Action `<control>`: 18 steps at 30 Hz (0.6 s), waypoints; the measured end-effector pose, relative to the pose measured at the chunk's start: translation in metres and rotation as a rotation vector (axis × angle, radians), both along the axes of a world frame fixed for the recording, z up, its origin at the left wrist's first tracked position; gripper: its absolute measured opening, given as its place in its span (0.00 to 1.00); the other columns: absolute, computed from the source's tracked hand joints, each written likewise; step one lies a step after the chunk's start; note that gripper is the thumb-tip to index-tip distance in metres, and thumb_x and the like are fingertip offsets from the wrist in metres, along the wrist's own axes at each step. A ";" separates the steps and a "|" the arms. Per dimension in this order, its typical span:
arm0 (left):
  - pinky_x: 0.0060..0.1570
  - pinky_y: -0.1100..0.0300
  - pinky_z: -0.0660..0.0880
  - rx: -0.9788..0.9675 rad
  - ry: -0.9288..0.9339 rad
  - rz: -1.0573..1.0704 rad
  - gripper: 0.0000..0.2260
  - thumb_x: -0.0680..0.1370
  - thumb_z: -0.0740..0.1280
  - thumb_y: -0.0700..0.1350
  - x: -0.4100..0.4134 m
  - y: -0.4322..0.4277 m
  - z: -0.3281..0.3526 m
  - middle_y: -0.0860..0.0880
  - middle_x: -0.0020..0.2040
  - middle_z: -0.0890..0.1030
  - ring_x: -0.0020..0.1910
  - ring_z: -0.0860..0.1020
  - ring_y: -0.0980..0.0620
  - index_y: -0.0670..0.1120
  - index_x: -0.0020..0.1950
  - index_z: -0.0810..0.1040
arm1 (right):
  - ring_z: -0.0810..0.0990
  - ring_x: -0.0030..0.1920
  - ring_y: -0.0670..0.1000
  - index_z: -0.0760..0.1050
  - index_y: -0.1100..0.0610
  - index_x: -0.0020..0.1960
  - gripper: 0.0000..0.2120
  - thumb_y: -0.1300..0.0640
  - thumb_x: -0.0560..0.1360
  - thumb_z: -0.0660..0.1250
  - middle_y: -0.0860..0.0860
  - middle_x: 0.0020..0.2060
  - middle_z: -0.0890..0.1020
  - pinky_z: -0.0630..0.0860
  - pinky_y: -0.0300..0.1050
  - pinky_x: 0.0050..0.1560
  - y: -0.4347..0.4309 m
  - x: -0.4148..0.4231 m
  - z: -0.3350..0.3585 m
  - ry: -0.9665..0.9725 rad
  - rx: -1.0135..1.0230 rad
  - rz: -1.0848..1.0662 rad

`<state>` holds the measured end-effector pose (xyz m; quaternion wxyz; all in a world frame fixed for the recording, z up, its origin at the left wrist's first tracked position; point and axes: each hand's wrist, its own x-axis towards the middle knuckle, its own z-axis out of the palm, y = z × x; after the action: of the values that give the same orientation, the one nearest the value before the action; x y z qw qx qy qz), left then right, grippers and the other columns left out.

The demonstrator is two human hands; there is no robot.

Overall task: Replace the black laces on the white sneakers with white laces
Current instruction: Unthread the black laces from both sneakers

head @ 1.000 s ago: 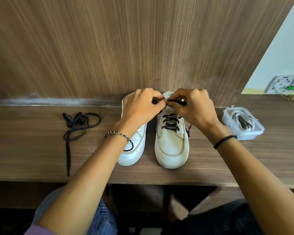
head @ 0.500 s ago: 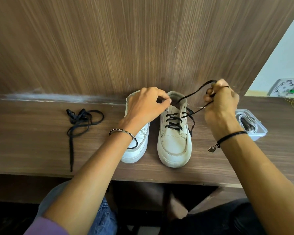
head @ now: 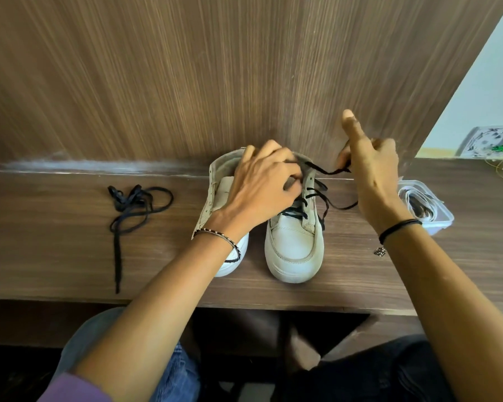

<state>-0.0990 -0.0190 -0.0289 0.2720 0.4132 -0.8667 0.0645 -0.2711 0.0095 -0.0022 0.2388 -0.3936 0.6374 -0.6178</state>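
Since half a second ago the high arch of lace above the right hand (head: 372, 169) has collapsed into a short, nearly straight run. One finger now sticks straight up, and the left hand (head: 262, 184) has slid a little right over the shoe's mouth.

The black lace (head: 324, 169) runs from the top eyelets of the laced sneaker (head: 294, 245) rightward and slightly up the frame to the right hand, which pinches it with curled fingers. That line is what I judge the next pull turns on: away from the eyelet, toward the right edge. The right hand is nearer the free end. The left hand's fingers curl over the sneaker's collar and tongue, bracing it.

I cannot see the pinch point itself, nor the upper eyelets under the left hand. A slack loop trails below the right wrist.

The bare sneaker (head: 221, 184) stands just left, the removed black lace (head: 134, 204) lies far left, and white laces (head: 410, 198) sit in the clear container (head: 445, 219) at right.
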 end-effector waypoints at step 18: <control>0.56 0.48 0.73 0.253 0.043 -0.075 0.08 0.79 0.65 0.51 0.003 -0.009 -0.005 0.53 0.49 0.79 0.56 0.75 0.50 0.48 0.45 0.80 | 0.80 0.44 0.50 0.79 0.57 0.50 0.21 0.38 0.74 0.73 0.53 0.45 0.84 0.75 0.45 0.39 -0.005 -0.003 -0.011 0.474 0.300 0.302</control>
<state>-0.0961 -0.0281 -0.0336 0.2385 0.4130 -0.8766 -0.0646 -0.2737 0.0042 -0.0136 0.2281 -0.5771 0.6937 -0.3655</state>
